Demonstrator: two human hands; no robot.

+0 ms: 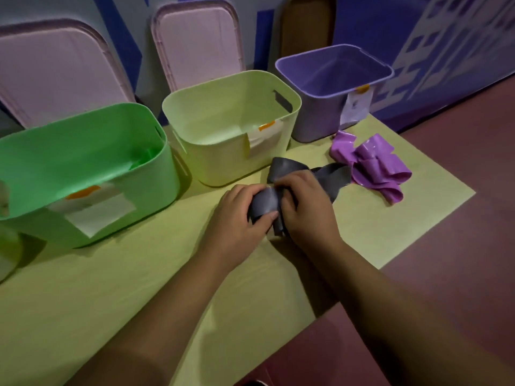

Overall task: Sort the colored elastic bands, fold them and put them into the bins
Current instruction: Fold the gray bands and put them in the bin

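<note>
A grey elastic band (pixel 266 203) lies bunched on the yellow-green table, its loose end (pixel 331 175) trailing off to the right. My left hand (pixel 239 215) grips the folded part from the left, thumb over it. From the right, my right hand (pixel 303 203) pinches the same fold. A crumpled purple band (pixel 370 162) lies just right of the grey one. Three bins stand behind: a green bin (pixel 83 174) with something green inside, a pale yellow bin (pixel 231 126), and a purple bin (pixel 334 90).
Two pink lids (pixel 55 73) lean against the wall behind the bins. Paper labels hang on each bin front. The table's right edge (pixel 418 240) runs diagonally, with dark red floor beyond. A pale object sits at the far left edge.
</note>
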